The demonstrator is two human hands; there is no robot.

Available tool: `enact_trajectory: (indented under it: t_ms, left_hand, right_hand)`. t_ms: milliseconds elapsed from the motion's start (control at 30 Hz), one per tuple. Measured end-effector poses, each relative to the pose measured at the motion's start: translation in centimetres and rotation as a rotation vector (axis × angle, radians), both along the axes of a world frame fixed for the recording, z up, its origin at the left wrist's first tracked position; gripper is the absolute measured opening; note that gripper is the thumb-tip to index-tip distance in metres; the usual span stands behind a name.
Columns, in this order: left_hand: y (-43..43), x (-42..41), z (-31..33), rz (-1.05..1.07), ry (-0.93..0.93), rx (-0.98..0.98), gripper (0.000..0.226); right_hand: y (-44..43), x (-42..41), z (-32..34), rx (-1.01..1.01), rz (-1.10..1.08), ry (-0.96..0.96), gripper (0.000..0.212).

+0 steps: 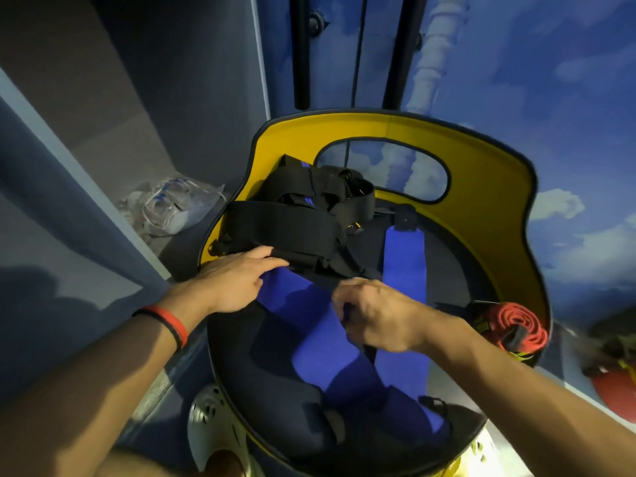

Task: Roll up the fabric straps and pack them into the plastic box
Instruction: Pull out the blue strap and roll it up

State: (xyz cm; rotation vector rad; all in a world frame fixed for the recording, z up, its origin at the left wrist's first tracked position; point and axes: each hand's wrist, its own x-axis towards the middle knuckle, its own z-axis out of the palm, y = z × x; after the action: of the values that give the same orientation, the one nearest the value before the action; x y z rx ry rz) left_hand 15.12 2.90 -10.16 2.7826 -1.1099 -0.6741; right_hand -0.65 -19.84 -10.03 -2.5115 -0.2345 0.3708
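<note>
Gathering loose webbing for rolling looks to be the step in hand, judging by how the straps lie. By the left edge of the yellow board (pixel 481 160), past a clear bag of tubing (pixel 172 208), the left hand (pixel 237 280) lies flat, fingers straight, pressing the near edge of the black strap bundle (pixel 292 222) heaped on the board's far left part. Right of it, the right hand (pixel 375 315) has its fingers curled, pinching the blue strap (pixel 320 339). That strap lies unrolled and flat, its long axis slanting from the left edge by the left hand down toward the near right. A second blue strap (pixel 402 263) runs almost straight from far to near, the two meeting in a V at the near end. At the right edge sits a red rolled strap (pixel 519 325), already coiled. Next, I judge, a free end must be found and turned tightly over itself. No plastic box is in view.
</note>
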Motion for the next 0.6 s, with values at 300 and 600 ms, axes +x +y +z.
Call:
enact_trajectory:
  t_ms: [300,600]
  left_hand:
    - [0.8,2.4,-0.9,0.09,-0.069,0.076,0.058]
    - [0.7,2.4,0.7,0.096,0.053,0.286,0.063]
  right_hand:
    - [-3.7,-1.0,-0.7,-0.182,-0.32,0.078,0.016]
    - [-6.6,-1.8,-3.1,-0.27,-0.603,0.05,0.01]
